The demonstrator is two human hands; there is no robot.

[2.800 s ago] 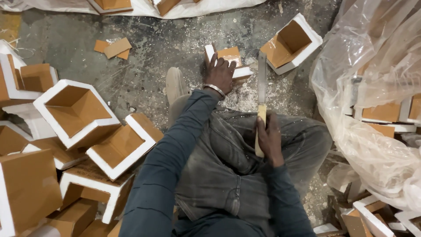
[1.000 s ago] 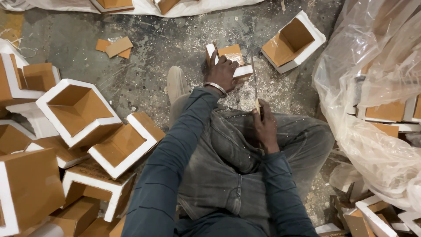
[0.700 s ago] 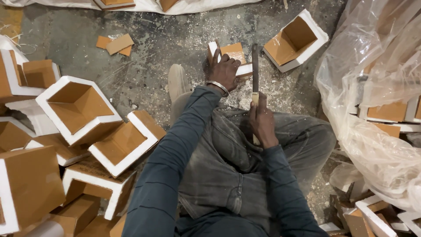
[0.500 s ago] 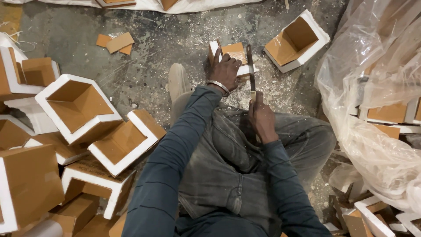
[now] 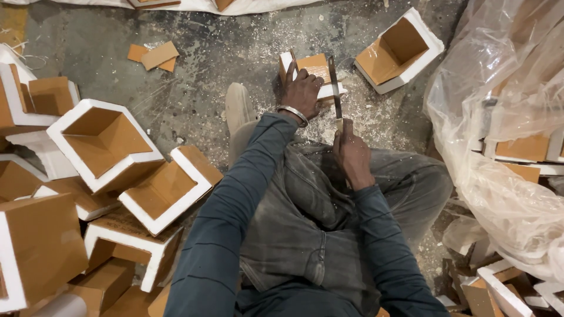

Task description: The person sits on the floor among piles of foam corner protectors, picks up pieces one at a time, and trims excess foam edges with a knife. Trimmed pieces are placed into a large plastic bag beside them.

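A small white foam piece faced with brown cardboard [image 5: 314,64] lies on the dusty concrete floor ahead of my knees. My left hand [image 5: 301,94], a metal bangle on its wrist, presses down on that piece. My right hand [image 5: 351,154] grips the pale wooden handle of a long knife [image 5: 333,82]. The blade points away from me and rests against the right side of the foam piece. White crumbs and shavings cover the floor around it.
Several foam-and-cardboard corner pieces [image 5: 106,144] are heaped at my left. Another corner piece [image 5: 399,50] lies at the far right. A large clear plastic bag [image 5: 505,135] holding more pieces fills the right side. Cardboard scraps [image 5: 154,56] lie at the far left. My shoe [image 5: 238,108] rests near the work.
The knife stood raised and upright about a second ago. It has come down and forward, and its blade now lies against the foam piece. My left hand has stayed on the piece.
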